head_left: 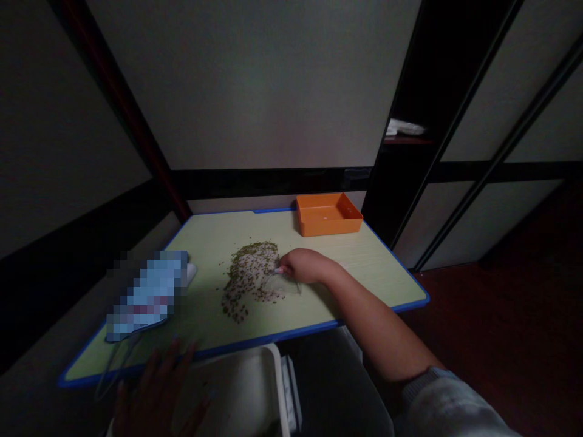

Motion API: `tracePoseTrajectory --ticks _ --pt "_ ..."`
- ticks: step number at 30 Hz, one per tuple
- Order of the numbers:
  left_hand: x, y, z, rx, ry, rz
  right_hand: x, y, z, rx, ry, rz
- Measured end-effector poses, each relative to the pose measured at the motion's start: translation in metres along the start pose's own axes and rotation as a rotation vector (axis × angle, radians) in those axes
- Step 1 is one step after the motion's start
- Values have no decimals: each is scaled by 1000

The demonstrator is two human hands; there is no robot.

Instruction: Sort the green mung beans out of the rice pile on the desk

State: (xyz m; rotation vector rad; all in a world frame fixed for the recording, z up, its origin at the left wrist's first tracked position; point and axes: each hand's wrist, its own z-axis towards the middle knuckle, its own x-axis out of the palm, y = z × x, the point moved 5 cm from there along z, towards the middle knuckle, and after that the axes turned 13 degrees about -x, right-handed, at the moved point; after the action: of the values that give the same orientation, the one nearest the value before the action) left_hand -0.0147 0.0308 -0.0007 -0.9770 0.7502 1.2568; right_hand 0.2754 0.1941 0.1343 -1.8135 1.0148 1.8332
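Nearest you is your left hand (pixel 157 385), nearer than the mixed pile of grains (pixel 249 276) and off to its left, fingers spread over a white container (pixel 279 376); it is too dark to tell whether they touch it. The pile lies on the pale worktop (pixel 378 267). At the pile's right edge, your right hand (pixel 296 266) has its fingers closed around a small, slim object (pixel 278 271), too small to make out. Beyond the pile, to its right, stands an orange tray (pixel 330 227); to its left lies a blurred-out blue item (pixel 155 288)
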Motion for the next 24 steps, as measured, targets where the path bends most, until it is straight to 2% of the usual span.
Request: tracePoseTrajectory --ticks 7,15,24 --pt "2 1 0 -1 12 23 2 10 1 -98 9 76" --pt "3 5 0 36 30 43 5 13 3 -124 28 62" --pt "-9 -9 1 -58 64 16 -1 6 -2 -51 -20 50"
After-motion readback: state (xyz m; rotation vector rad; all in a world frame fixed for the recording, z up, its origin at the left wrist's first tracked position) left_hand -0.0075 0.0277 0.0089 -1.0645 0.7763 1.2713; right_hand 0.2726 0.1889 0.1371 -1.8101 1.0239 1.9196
